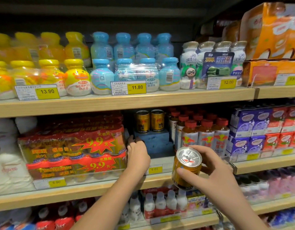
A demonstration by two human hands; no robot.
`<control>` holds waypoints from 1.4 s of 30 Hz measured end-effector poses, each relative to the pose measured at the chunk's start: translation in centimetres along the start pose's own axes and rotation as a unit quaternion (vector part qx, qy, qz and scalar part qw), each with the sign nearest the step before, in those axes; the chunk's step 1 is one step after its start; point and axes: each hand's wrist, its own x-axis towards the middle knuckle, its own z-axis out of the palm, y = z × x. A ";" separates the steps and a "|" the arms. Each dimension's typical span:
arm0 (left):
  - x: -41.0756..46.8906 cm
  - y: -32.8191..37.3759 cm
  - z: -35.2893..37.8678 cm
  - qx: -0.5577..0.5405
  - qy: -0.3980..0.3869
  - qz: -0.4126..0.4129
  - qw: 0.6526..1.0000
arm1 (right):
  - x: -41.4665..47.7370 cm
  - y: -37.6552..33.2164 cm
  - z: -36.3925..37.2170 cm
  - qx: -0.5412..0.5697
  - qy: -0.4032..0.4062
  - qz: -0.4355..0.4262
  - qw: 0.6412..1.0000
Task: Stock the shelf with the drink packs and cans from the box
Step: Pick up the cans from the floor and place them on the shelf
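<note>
My right hand [209, 170] grips a gold drink can [185, 170] with a silver top, held in front of the middle shelf [160, 180]. My left hand [137, 155] reaches into that shelf, fingers curled against the left edge of a blue stepped riser block [156, 143]. Two matching gold cans [150, 121] stand on top of the block at the back. Whether the left hand holds anything is hidden by its fingers.
Red shrink-wrapped bottle packs [73, 150] sit left of the gap, red-capped bottles [204, 135] right of it, purple and red cartons [262, 127] beyond. Yellow and blue bottle packs fill the upper shelf [126, 100]. White bottles [160, 203] stand on the lower shelf.
</note>
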 end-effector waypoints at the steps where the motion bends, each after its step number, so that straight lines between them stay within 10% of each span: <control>1: -0.1 0.0 -0.2 -0.005 0.009 0.013 1.000 | 0.3 0.0 0.1 -0.002 -0.001 -0.005 1.000; 16: -11.8 -4.6 -11.3 -0.343 0.066 0.120 0.929 | 11.3 2.1 7.2 -0.049 -0.035 -0.003 0.998; 35: -16.4 -8.6 -14.4 -0.328 0.090 0.115 0.933 | 13.6 6.9 11.3 -0.120 -0.125 0.164 0.971; 42: -15.8 -8.1 -15.5 -0.339 0.087 0.140 0.926 | 11.5 4.0 10.0 -0.199 -0.092 0.083 0.972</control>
